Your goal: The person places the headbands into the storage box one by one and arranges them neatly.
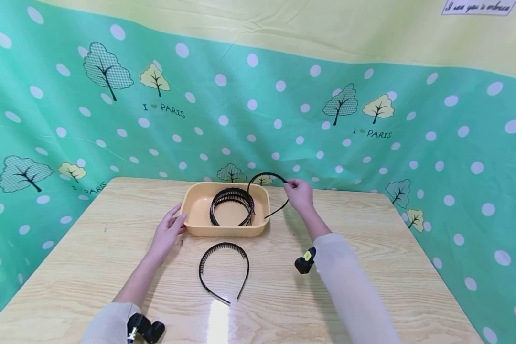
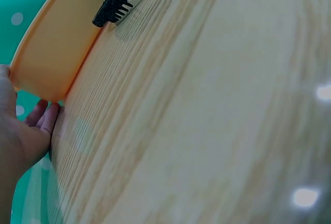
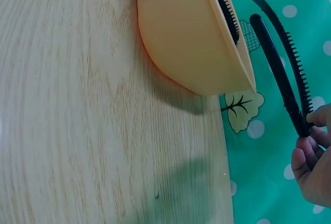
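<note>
My right hand (image 1: 300,195) pinches a black toothed headband (image 1: 266,174) by its curve, over the right end of a peach plastic basin (image 1: 225,231). In the right wrist view, both ends of the held headband (image 3: 276,61) point away from the fingers. At the basin's left end, my left hand (image 1: 167,233) grips the wall, thumb by the rim and fingers lower down. Several black headbands (image 1: 232,192) lie bunched inside the basin. Another black headband (image 1: 224,245) lies flat on the table in front of it, its ends towards me.
The light wood table (image 1: 370,267) reaches back to a green dotted cloth (image 1: 279,95) hanging behind the basin. A bright light reflection shows on the tabletop near the front. Each wrist wears a small black camera (image 1: 305,261).
</note>
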Motion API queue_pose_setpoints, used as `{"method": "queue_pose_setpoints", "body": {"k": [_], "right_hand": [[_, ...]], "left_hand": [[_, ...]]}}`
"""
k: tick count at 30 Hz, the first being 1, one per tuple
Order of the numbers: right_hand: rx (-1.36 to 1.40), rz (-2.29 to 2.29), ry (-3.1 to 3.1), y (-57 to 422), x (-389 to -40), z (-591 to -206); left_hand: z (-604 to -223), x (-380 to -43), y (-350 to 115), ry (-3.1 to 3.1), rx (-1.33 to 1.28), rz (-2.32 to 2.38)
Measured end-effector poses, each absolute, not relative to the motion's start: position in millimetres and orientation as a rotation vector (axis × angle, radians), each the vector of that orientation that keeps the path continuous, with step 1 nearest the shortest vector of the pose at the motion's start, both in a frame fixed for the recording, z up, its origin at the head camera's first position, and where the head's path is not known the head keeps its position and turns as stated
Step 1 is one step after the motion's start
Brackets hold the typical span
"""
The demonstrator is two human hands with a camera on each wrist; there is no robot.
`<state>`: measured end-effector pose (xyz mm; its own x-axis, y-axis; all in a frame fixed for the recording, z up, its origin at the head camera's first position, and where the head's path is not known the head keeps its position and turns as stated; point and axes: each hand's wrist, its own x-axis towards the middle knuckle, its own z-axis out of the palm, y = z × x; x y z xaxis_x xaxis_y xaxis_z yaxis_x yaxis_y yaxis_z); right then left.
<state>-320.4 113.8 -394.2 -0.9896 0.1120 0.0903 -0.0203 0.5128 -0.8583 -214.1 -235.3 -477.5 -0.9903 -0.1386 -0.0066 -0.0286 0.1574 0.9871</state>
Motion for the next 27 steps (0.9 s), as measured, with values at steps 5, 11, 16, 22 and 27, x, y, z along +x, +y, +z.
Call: {"method": "queue_pose_setpoints", "body": {"k": [5,11,16,22,27], "right_hand": [[-0.092,1.483,-2.604,105.9,-320.0,-395.2],[-0.069,1.455,-2.584,97.5,-320.2,-397.3],[-0.064,1.470,-2.569,91.1,-318.9,-397.8],[-0.044,1.496,-2.539,83.3,-319.3,-399.9],[-0.046,1.502,-2.533,75.0,-316.6,-399.0]], "left_hand": [[-478.6,-214.6,-235.7,-2.328,0.178,-1.976],[-476.9,-213.1,-234.8,-2.326,0.178,-1.972],[-476.7,-213.9,-235.1,-2.329,0.181,-1.980],[-480.3,-217.5,-237.6,-2.331,0.196,-2.002],[-479.4,-216.3,-237.6,-2.333,0.188,-1.993]]}}
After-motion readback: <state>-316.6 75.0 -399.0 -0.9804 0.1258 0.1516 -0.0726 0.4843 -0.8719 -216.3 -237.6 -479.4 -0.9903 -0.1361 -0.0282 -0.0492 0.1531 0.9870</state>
